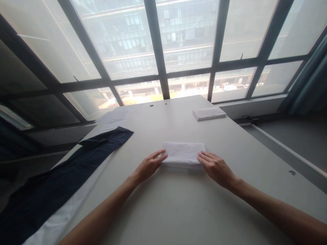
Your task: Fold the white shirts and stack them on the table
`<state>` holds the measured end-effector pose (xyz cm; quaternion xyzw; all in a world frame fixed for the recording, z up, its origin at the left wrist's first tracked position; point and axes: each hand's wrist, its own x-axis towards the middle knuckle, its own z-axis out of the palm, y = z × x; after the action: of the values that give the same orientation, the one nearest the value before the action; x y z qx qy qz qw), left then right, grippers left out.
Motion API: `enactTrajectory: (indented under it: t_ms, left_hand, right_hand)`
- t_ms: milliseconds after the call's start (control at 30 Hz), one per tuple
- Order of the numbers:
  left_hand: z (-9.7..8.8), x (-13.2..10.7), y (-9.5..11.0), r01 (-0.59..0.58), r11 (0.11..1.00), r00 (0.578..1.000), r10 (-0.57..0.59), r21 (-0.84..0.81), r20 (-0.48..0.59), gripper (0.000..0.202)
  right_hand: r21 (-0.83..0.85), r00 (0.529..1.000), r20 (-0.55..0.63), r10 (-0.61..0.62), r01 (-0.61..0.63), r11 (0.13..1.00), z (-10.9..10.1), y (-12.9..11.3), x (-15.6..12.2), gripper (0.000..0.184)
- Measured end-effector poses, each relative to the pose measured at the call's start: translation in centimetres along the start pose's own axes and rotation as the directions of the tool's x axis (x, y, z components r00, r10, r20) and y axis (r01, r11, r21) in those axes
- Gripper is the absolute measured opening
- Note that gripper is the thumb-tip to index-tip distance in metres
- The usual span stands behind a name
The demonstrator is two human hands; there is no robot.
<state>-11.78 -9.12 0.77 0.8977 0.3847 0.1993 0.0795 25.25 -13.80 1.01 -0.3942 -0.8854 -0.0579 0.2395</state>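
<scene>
A folded white cloth (183,153) lies flat in the middle of the pale table (166,204). My left hand (149,166) rests at its near left corner, fingers stretched out and touching the edge. At the near right corner lies my right hand (216,167), fingers extended and flat against the cloth's side. Neither hand grips anything.
A second folded white cloth (208,113) sits at the table's far right. A long dark navy fabric (63,183) lies over a white sheet (76,200) along the left edge. Large windows (163,51) stand behind the table. A grey floor drops off to the right.
</scene>
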Motion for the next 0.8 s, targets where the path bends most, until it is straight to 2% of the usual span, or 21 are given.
enactTrajectory:
  t_ms: [100,233,300,367,433,467,567,667,733,800]
  left_hand:
    - [0.2,0.1,-0.2,0.083,0.986,0.996,-0.084,-0.144,-0.002,0.051]
    - [-1.3,0.5,0.0,0.184,0.943,0.983,-0.175,-0.278,0.058,0.052]
    - [-2.2,1.3,0.6,0.207,0.943,0.978,-0.205,-0.26,0.035,0.055]
    - [-2.4,3.0,2.0,0.222,0.955,0.968,-0.24,-0.195,-0.072,0.054]
    - [-1.4,5.3,3.7,0.217,0.97,0.958,-0.234,-0.114,-0.166,0.05]
    - [-0.4,6.5,4.6,0.194,0.979,0.967,-0.203,-0.066,-0.157,0.049]
    - [3.0,9.4,6.2,0.07,0.992,0.997,-0.073,0.101,0.03,0.054]
    - [5.3,10.1,5.6,-0.002,0.982,0.989,-0.025,0.188,0.143,0.056]
    - [5.5,9.8,4.5,0.023,0.978,0.988,-0.053,0.208,0.142,0.054]
    - [4.8,9.2,3.2,0.077,0.974,0.983,-0.109,0.214,0.145,0.056]
  right_hand:
    - [0.018,1.0,0.006,-0.02,0.02,1.0,0.2,-0.3,-0.2,0.046]
    - [0.136,1.0,0.015,-0.02,0.018,0.991,0.1,-0.3,-0.8,0.041]
    - [0.197,0.995,-0.03,0.091,-0.083,0.977,0.0,-0.2,-0.1,0.035]
    - [0.22,0.962,-0.088,0.26,-0.236,0.947,0.1,-0.4,1.7,0.036]
    - [0.181,0.919,-0.101,0.381,-0.36,0.915,0.7,-1.0,4.4,0.042]
    - [0.142,0.908,-0.079,0.41,-0.397,0.907,1.3,-1.5,5.7,0.045]
    - [0.037,0.896,0.052,0.441,-0.443,0.896,3.7,-3.2,8.4,0.053]
    - [-0.011,0.888,0.127,0.442,-0.444,0.896,5.6,-4.2,8.2,0.057]
    - [-0.023,0.88,0.137,0.454,-0.455,0.89,6.1,-4.2,7.1,0.061]
    - [-0.031,0.867,0.157,0.472,-0.474,0.88,6.0,-3.8,5.9,0.072]
